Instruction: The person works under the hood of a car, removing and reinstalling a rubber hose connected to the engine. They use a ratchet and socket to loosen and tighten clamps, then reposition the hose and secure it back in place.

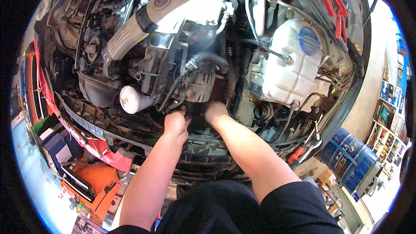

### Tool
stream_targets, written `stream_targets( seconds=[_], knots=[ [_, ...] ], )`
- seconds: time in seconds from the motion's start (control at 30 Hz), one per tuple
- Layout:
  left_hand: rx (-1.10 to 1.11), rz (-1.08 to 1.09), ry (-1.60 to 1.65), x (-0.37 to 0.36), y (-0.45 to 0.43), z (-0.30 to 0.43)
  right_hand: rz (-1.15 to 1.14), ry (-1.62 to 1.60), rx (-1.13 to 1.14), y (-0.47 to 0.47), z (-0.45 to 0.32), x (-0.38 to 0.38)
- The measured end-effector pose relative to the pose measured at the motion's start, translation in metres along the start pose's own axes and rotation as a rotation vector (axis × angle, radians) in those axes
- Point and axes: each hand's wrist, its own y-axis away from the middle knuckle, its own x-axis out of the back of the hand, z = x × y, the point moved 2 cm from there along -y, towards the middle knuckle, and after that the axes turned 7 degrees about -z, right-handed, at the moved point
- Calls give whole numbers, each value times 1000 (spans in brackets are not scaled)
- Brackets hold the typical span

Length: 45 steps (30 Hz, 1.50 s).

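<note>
Both of my hands reach down into a car's engine bay, just below an alternator (200, 87). My left hand (176, 122) is at the alternator's lower left, beside a cable connector; its fingertips are hidden among dark parts. My right hand (215, 112) is blurred, a little to the right, with its fingers out of sight in the dark gap. What either hand holds cannot be seen. A white oil filter (130, 99) lies left of my left hand. A black rubber hose (211, 60) with a metal clamp runs above the alternator.
The white coolant tank (286, 65) with a blue cap stands at the right. Red-handled pliers (339, 13) rest at the upper right edge, another red-handled tool (295, 154) at the lower right. A blue drum (351, 159) and an orange tool cart (94, 182) flank the car.
</note>
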Motion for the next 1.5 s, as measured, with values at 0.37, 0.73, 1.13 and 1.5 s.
stream_targets(
  seconds=[0.37, 0.73, 1.13, 1.5],
  knots=[
    [30, -131, -9, -4, 15, -2, 40, -29, 77, -30, 13, -25],
    [-90, -59, -65, -15, 21, -6, 45, -136, 85, -22, 11, -13],
    [-131, 12, -132, -9, 14, -6, 93, -119, 144, -18, 6, -13],
    [-32, -77, -169, -6, 5, -1, 64, -91, 147, -25, 5, -17]
  ],
)
